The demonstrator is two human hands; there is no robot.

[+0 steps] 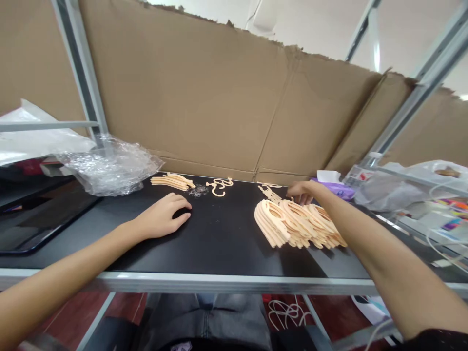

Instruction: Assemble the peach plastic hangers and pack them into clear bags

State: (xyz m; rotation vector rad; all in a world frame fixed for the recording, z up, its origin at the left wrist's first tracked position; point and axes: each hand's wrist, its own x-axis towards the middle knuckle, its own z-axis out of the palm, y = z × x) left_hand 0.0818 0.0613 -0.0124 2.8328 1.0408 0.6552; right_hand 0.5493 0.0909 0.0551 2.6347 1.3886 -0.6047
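Observation:
My left hand (164, 216) rests on the black tabletop (219, 243), thumb apart from its loosely bent fingers, with nothing in it. Just beyond it lies a stack of long cream-coloured plastic strips (171, 181). Farther right are several curved, hook-like cream pieces (219, 185). My right hand (302, 191) reaches to the back right, behind a row of stacked, looped cream pieces (272, 222). Its fingers curl downward beside some flat, loose cream pieces (269, 193); whatever is between the fingertips is hidden.
Crumpled clear plastic (113, 165) and a dark flat panel (40, 214) occupy the left. A purple packet (334, 187) stands beyond my right forearm. Cardboard (190, 92) walls the back, and a metal rail (219, 282) borders the front. White bags (420, 183) and cables crowd the right.

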